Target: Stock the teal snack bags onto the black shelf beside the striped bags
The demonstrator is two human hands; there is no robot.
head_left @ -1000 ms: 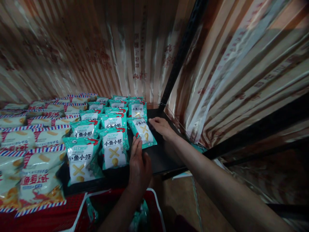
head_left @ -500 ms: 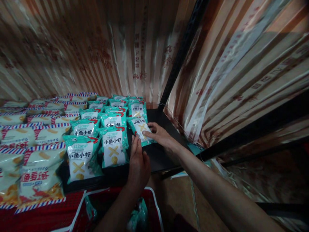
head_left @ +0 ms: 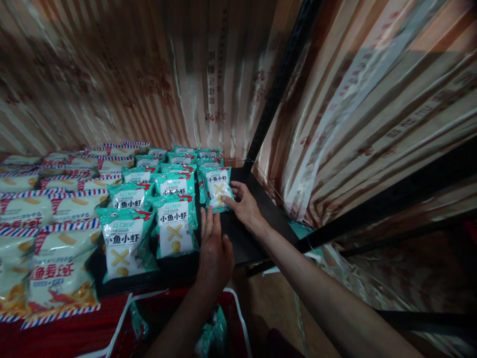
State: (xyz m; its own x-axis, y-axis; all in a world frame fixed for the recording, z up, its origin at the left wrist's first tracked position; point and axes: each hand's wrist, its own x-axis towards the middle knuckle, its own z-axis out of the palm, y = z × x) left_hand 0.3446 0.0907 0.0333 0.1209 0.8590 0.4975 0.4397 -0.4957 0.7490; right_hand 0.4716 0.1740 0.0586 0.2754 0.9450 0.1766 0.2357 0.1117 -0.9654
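Observation:
A teal-and-white snack bag (head_left: 218, 185) leans upright against other teal bags in the right-hand column on the black shelf (head_left: 244, 238). My right hand (head_left: 244, 204) grips its right side, thumb across the front and fingers at the edge. Just below it, my left hand (head_left: 216, 246) is open, fingers stretched out with the tips by the bag's bottom edge; whether they touch it I cannot tell. Immediately left of that hand stands another teal snack bag (head_left: 175, 226), at the front of its column.
Several red, white and blue striped snack bags (head_left: 63, 268) fill the shelf's left side. Below the shelf is a red basket (head_left: 242, 323) with teal bags inside. A black metal post (head_left: 274, 94) rises at the back corner, before striped curtains (head_left: 194, 74).
The snack bag has moved back and turned more upright, now covering most of the bag behind it. My right hand moved with it; my left hand barely shifted.

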